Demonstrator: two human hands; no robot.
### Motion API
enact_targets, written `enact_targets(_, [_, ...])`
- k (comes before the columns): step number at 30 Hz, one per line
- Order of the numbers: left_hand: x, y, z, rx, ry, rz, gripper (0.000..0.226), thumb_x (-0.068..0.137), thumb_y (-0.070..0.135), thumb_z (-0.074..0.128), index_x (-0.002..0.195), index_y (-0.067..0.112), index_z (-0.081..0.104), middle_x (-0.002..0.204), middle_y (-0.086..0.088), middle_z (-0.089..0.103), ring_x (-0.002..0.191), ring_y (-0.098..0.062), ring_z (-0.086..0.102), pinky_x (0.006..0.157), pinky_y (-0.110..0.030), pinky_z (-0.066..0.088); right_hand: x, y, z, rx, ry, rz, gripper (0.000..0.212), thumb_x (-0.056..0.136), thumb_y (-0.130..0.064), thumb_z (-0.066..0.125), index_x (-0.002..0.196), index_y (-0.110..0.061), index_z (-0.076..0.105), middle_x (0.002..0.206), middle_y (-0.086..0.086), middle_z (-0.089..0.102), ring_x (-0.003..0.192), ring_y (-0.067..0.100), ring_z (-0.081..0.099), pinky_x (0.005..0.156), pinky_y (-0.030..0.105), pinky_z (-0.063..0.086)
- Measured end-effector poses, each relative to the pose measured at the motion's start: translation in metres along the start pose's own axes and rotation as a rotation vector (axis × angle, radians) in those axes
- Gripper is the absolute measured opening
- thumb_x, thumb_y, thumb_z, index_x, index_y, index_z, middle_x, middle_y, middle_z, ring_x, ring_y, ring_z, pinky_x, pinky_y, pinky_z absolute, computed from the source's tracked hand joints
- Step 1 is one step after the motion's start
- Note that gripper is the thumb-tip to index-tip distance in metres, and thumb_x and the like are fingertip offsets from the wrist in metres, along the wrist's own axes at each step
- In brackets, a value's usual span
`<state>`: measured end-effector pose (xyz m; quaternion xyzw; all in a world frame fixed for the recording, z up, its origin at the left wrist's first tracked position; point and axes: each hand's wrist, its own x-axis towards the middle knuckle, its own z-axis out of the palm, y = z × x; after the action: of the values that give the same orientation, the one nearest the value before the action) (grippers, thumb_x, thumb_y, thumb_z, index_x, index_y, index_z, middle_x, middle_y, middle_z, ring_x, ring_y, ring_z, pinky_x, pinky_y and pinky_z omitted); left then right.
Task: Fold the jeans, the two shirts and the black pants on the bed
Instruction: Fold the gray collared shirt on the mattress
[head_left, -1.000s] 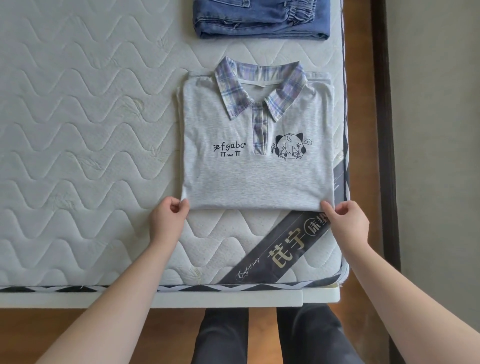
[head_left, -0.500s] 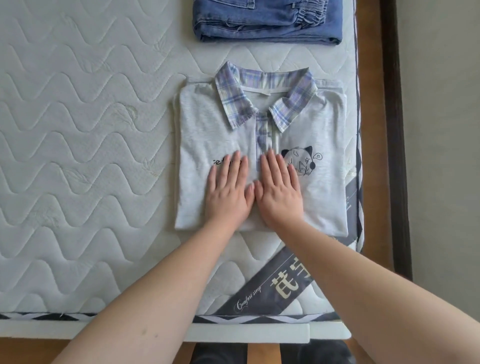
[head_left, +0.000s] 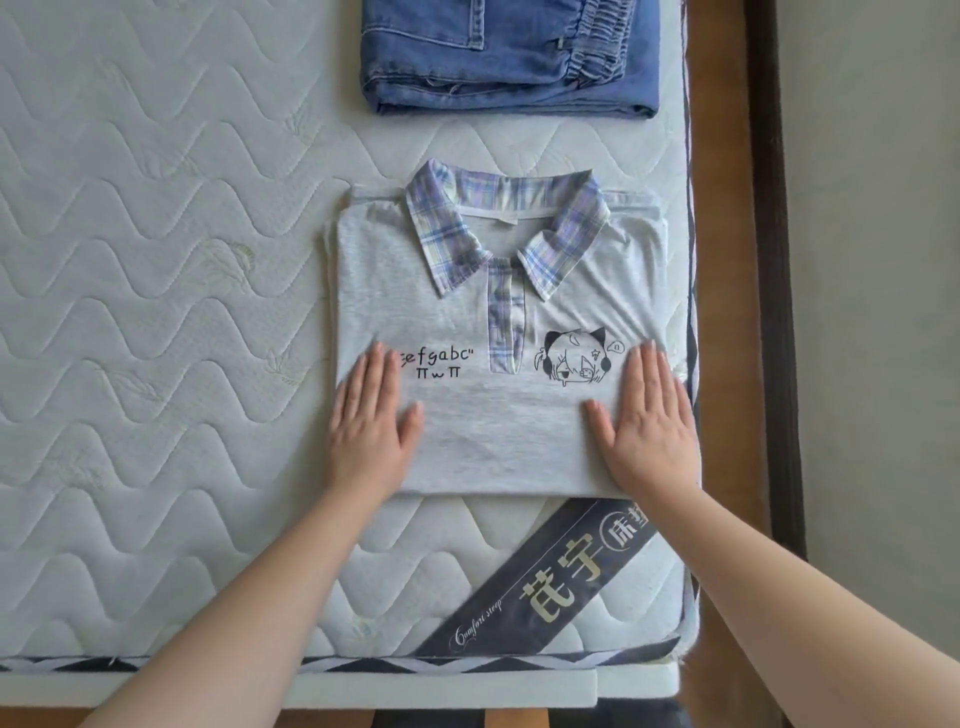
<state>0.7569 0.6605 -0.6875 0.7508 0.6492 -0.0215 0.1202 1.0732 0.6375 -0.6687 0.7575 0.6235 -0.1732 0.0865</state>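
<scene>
the white quilted mattress with the wavy stitching (head_left: 156, 312) carries two garments in view, both near its right edge. the blue denim jeans (head_left: 509, 57) lie at the far side, folded into a thick flat bundle with the elastic waistband showing on top, so that part of the task looks done. nearer, just apart from the jeans, sits the light grey polo shirt with the plaid collar and cartoon print (head_left: 498, 322), collar up, sleeves tucked out of sight, its body a neat rectangle (the lower hem edge runs straight across, just above the mattress's dark label band (head_left: 545, 582)). this shirt looks folded too, bar a last smoothing. the left hand (head_left: 369, 431) lies flat on the shirt's lower left part, fingers straight and together, gripping nothing; the right hand (head_left: 649, 431) mirrors it on the lower right part, palm down, fingers extended, also holding nothing. the second shirt and the black pants do not show here, so whether they are folded cannot be told; by this view, roughly half the job is finished.
</scene>
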Motion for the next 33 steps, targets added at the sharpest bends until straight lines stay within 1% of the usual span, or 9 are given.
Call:
enact_targets(3, [0.015, 0.001, -0.014, -0.015, 0.081, -0.026, 0.061, 0.099, 0.04, 0.031, 0.151, 0.008, 0.036, 0.159, -0.011, 0.03, 0.147, -0.025, 0.027, 0.12, -0.043, 0.02, 0.012, -0.004, -0.011, 0.121, 0.077, 0.035, 0.075, 0.099, -0.059, 0.011, 0.157, -0.014, -0.003, 0.165, 0.001, -0.005, 0.151, 0.012, -0.008, 0.123, 0.035, 0.0])
enact_targets(8, [0.105, 0.023, -0.04, -0.068, 0.175, -0.048, 0.063, 0.1, 0.04, 0.029, 0.154, 0.01, 0.025, 0.162, -0.009, 0.021, 0.149, -0.026, 0.02, 0.121, -0.042, 0.014, 0.084, -0.042, -0.043, 0.189, 0.229, -0.078, 0.069, 0.101, -0.051, 0.016, 0.157, -0.013, 0.003, 0.165, 0.003, -0.001, 0.152, 0.015, -0.004, 0.123, 0.033, -0.001])
enact_targets(11, [0.154, 0.028, -0.044, -0.025, 0.138, -0.028, 0.066, 0.098, 0.044, 0.023, 0.156, 0.013, 0.017, 0.164, -0.007, 0.014, 0.151, -0.022, 0.013, 0.121, -0.041, 0.007, 0.128, -0.064, -0.052, 0.105, 0.241, -0.191, 0.068, 0.103, -0.05, 0.021, 0.157, -0.015, 0.0, 0.165, 0.001, -0.003, 0.152, 0.016, -0.005, 0.123, 0.033, -0.004])
enact_targets(14, [0.182, 0.012, -0.035, 0.036, 0.047, 0.078, 0.069, 0.098, 0.049, 0.017, 0.158, 0.015, 0.01, 0.165, -0.003, 0.007, 0.152, -0.018, 0.005, 0.123, -0.038, 0.002, 0.157, -0.067, -0.047, 0.049, 0.206, -0.22, 0.071, 0.102, -0.054, 0.022, 0.158, -0.016, 0.0, 0.165, 0.001, -0.003, 0.151, 0.014, -0.007, 0.122, 0.032, -0.006])
enact_targets(19, [0.185, -0.002, -0.017, 0.056, 0.067, 0.093, 0.069, 0.097, 0.046, 0.023, 0.158, 0.019, 0.007, 0.165, -0.004, 0.006, 0.152, -0.019, 0.004, 0.123, -0.04, 0.007, 0.168, -0.063, -0.035, 0.041, 0.183, -0.159, 0.081, 0.099, -0.059, 0.022, 0.157, -0.009, -0.003, 0.165, 0.008, -0.005, 0.152, 0.02, -0.005, 0.123, 0.035, -0.001])
enact_targets(22, [0.186, 0.001, -0.017, 0.081, 0.067, 0.023, 0.071, 0.094, 0.05, 0.027, 0.158, 0.027, 0.006, 0.165, -0.007, 0.006, 0.152, -0.027, 0.005, 0.123, -0.046, 0.008, 0.169, -0.066, -0.036, 0.055, 0.206, -0.091, 0.088, 0.096, -0.062, 0.027, 0.156, -0.003, 0.001, 0.164, 0.017, 0.001, 0.152, 0.026, 0.0, 0.124, 0.038, 0.001])
enact_targets(25, [0.186, 0.003, -0.019, 0.141, 0.02, -0.057, 0.071, 0.092, 0.055, 0.025, 0.155, 0.037, -0.003, 0.165, -0.01, 0.0, 0.152, -0.031, 0.0, 0.118, -0.057, 0.005, 0.169, -0.068, -0.037, 0.056, 0.21, -0.006, 0.09, 0.094, -0.067, 0.026, 0.156, -0.006, 0.003, 0.162, 0.021, 0.005, 0.152, 0.029, 0.003, 0.123, 0.041, 0.002])
enact_targets(29, [0.186, 0.004, -0.018, 0.142, 0.003, -0.065, 0.072, 0.091, 0.056, 0.024, 0.155, 0.038, -0.002, 0.165, -0.013, -0.001, 0.151, -0.032, -0.001, 0.118, -0.059, 0.008, 0.17, -0.069, -0.035, 0.098, 0.223, 0.058, 0.092, 0.093, -0.069, 0.027, 0.156, -0.006, 0.005, 0.163, 0.017, 0.005, 0.152, 0.026, 0.002, 0.123, 0.042, 0.001])
enact_targets(33, [0.188, 0.002, -0.017, 0.143, 0.014, -0.058, 0.071, 0.092, 0.057, 0.021, 0.153, 0.039, -0.011, 0.165, -0.013, -0.004, 0.151, -0.033, -0.003, 0.119, -0.058, 0.007, 0.171, -0.068, -0.033, 0.123, 0.244, 0.044, 0.091, 0.093, -0.067, 0.029, 0.156, -0.006, 0.005, 0.164, 0.015, 0.003, 0.152, 0.024, -0.001, 0.123, 0.04, 0.0])
